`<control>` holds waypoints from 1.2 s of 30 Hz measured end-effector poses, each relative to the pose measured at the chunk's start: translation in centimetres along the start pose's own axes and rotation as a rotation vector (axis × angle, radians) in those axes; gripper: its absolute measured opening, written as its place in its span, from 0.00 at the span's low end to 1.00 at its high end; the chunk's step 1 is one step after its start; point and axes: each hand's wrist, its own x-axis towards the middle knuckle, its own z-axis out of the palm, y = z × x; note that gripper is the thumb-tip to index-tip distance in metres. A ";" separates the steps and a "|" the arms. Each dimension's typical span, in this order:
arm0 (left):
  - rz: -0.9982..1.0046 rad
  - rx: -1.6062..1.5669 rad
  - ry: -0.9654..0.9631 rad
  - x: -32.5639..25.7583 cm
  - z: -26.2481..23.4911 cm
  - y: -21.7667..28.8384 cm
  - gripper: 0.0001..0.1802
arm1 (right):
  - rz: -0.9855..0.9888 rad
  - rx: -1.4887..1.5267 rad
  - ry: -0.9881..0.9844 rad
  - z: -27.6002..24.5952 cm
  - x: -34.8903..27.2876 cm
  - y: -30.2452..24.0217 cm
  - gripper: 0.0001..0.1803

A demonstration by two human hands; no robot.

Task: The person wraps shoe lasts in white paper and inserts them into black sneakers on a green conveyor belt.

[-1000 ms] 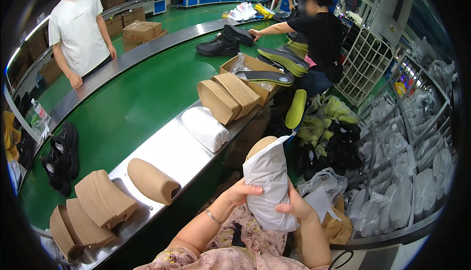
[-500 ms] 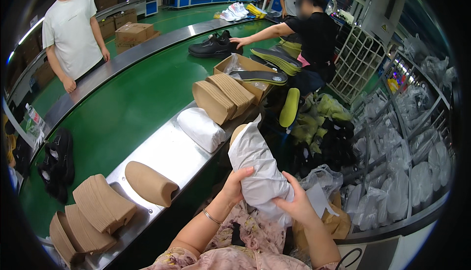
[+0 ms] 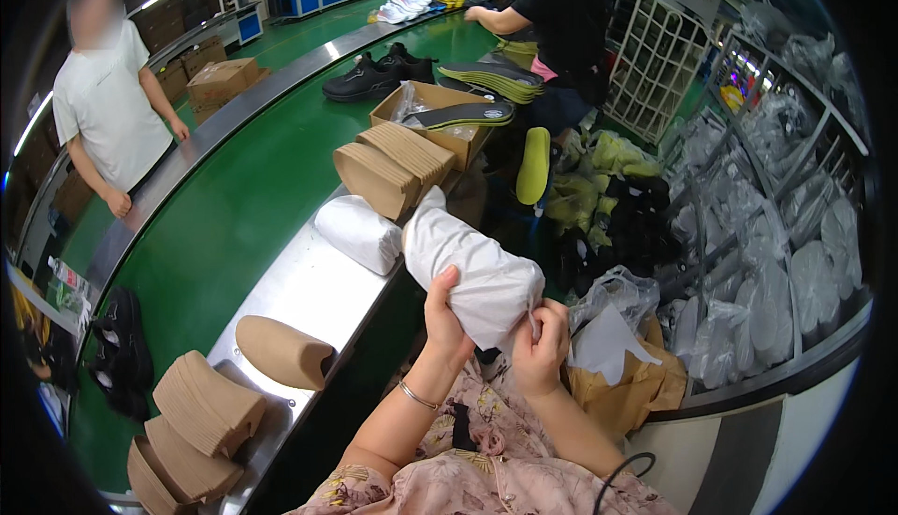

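In front of me is a cardboard shoe insert wrapped in white tissue paper [image 3: 475,272], held in the air off the table's edge. My left hand [image 3: 447,326] is closed around its near side, thumb laid on top. At its right end, my right hand [image 3: 541,351] pinches the paper with bent fingers. A sliver of brown card shows at the far left end. Another white wrapped bundle [image 3: 358,234] lies on the metal ledge [image 3: 290,298]. Nearer to me rests a single curved brown cardboard insert [image 3: 283,351]. Nested inserts stand in a stack [image 3: 208,403] at the lower left.
More nested inserts [image 3: 379,178] stand beside an open carton [image 3: 449,103] with insoles. Black shoes [image 3: 374,75] sit on the green conveyor [image 3: 234,188]. A rack of bagged items [image 3: 776,262] and a brown paper bag [image 3: 627,384] are at right. Two people stand across and beyond.
The wrapped bundle has turned more level, and the paper now covers most of its far end. My right hand went from holding its side to pinching its end. The nearby worker's arm left the shoes.
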 end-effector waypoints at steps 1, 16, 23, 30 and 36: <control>0.027 -0.008 -0.018 0.3 0.0 -0.2 0.29 | 0.028 -0.002 0.015 0.1 0.1 -0.8 0.11; 0.157 0.030 -0.100 1.3 -0.8 -0.5 0.37 | 0.555 0.298 -0.194 -0.2 2.0 1.7 0.20; 0.210 0.105 -0.177 1.7 -2.2 1.2 0.41 | 1.109 1.639 -0.159 0.0 3.4 -0.5 0.20; 0.237 0.074 -0.201 -0.2 -1.4 2.3 0.41 | 1.349 1.924 -0.134 2.4 3.1 -2.2 0.18; 0.326 0.173 -0.088 -1.4 -0.9 4.1 0.39 | 1.221 1.804 -0.269 5.2 3.4 -2.3 0.17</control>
